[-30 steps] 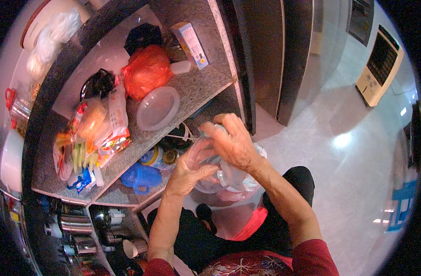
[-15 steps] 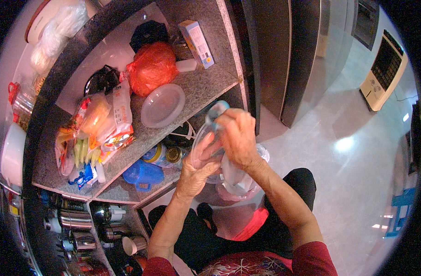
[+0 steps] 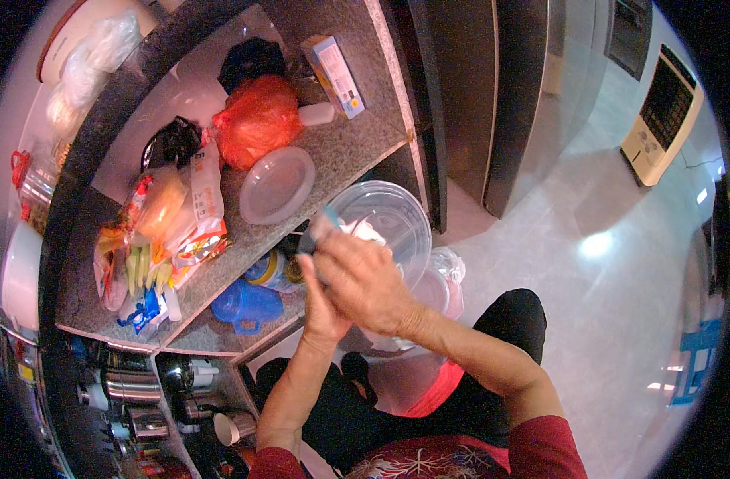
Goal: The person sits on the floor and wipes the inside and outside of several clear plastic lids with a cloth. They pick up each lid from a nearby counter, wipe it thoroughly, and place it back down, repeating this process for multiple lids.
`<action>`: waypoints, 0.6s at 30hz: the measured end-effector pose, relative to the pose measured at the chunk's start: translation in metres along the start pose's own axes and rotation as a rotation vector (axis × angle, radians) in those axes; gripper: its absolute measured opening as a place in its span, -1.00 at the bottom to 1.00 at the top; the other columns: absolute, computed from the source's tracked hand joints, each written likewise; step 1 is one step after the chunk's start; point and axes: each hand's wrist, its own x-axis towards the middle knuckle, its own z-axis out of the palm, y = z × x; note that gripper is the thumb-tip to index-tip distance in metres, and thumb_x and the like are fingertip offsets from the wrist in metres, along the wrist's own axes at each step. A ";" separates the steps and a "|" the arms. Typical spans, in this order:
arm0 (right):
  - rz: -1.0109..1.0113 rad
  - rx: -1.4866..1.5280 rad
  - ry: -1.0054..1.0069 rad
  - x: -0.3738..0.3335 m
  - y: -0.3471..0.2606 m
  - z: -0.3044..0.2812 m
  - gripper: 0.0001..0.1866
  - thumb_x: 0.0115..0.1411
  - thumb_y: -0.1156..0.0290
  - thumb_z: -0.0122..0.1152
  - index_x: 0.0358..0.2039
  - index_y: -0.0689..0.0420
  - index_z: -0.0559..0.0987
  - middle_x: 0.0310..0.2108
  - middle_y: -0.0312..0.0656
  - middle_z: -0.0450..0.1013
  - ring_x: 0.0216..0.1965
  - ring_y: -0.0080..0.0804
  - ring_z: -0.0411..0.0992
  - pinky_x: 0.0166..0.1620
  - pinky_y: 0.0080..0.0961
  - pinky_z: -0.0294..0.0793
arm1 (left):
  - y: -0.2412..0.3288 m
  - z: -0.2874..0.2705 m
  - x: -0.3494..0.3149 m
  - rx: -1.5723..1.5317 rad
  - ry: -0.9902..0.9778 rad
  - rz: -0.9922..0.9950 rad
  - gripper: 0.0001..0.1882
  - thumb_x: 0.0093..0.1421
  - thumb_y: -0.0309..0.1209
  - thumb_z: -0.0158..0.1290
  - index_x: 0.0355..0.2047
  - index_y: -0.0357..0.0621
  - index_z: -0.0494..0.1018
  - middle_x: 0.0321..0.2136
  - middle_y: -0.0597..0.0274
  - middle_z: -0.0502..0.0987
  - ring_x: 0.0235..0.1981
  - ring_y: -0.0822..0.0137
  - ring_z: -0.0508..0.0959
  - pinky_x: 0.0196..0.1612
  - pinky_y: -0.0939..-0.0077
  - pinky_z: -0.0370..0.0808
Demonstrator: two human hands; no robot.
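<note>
- Right hand (image 3: 363,279) is curled in with its fingers bunched on a small bluish thing (image 3: 327,219), too motion-blurred to say what it is
- Left hand (image 3: 323,310) is right up against it, thumb side showing; rest of the fingers are hidden, so can't tell if they're gripping anything
- Big clear round plastic tub (image 3: 417,231) sits just beyond the right hand, some white stuff (image 3: 368,231) showing by the knuckles
- Translucent round lid (image 3: 277,185) is on the granite shelf (image 3: 361,148), near a knobbly red plastic bag (image 3: 257,121)
- Blue plastic jug (image 3: 247,303) is lower down, left of the hands
</note>
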 end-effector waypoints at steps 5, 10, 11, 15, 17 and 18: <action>0.002 -0.076 -0.068 -0.004 -0.004 -0.002 -0.43 0.02 0.32 0.14 0.09 0.16 0.40 0.18 -0.14 0.27 0.24 -0.26 0.21 0.22 -0.29 0.13 | 0.004 0.016 0.001 -0.006 -0.009 0.111 -0.16 0.22 0.26 -0.19 0.32 0.01 -0.03 0.25 0.18 0.16 0.26 0.21 0.20 0.28 0.23 0.18; 0.241 -0.206 0.062 0.006 0.021 -0.005 -0.45 0.10 0.38 0.11 0.14 0.19 0.35 0.21 -0.08 0.24 0.25 -0.20 0.17 0.21 -0.22 0.13 | 0.003 0.001 0.005 -0.062 -0.131 0.198 -0.21 0.17 -0.38 0.13 0.33 0.14 -0.03 0.29 0.16 0.12 0.20 0.08 0.29 0.17 0.12 0.33; 0.303 -0.193 0.112 0.004 0.030 -0.004 -0.46 0.12 0.39 0.09 0.15 0.20 0.33 0.20 -0.07 0.24 0.24 -0.18 0.19 0.20 -0.22 0.14 | 0.003 -0.001 0.002 -0.045 -0.104 0.167 -0.23 0.19 -0.44 0.10 0.33 0.18 -0.03 0.30 0.14 0.11 0.18 0.04 0.31 0.13 0.08 0.38; 0.586 0.011 0.231 -0.019 0.061 0.006 -0.44 0.18 0.48 0.05 0.21 0.24 0.25 0.20 0.02 0.22 0.20 -0.02 0.20 0.18 -0.15 0.16 | 0.002 0.002 0.005 -0.043 -0.075 0.142 -0.26 0.23 -0.50 0.01 0.32 0.38 -0.04 0.32 0.16 0.05 0.15 -0.10 0.35 -0.06 -0.07 0.54; 0.624 0.072 0.217 -0.026 0.057 0.012 -0.41 0.14 0.52 0.07 0.21 0.27 0.24 0.22 0.07 0.18 0.21 0.05 0.18 0.18 -0.12 0.18 | 0.002 0.001 0.007 -0.008 -0.071 0.185 -0.25 0.24 -0.42 0.01 0.32 0.43 -0.09 0.34 0.21 0.02 0.19 -0.10 0.31 -0.05 -0.09 0.53; 0.584 -0.008 0.240 -0.029 0.049 0.019 -0.40 0.13 0.53 0.08 0.21 0.29 0.23 0.23 0.09 0.16 0.21 0.07 0.17 0.18 -0.12 0.19 | 0.001 0.000 0.009 -0.027 -0.049 0.203 -0.24 0.24 -0.41 0.02 0.32 0.44 -0.10 0.34 0.22 0.02 0.19 -0.09 0.31 -0.05 -0.09 0.53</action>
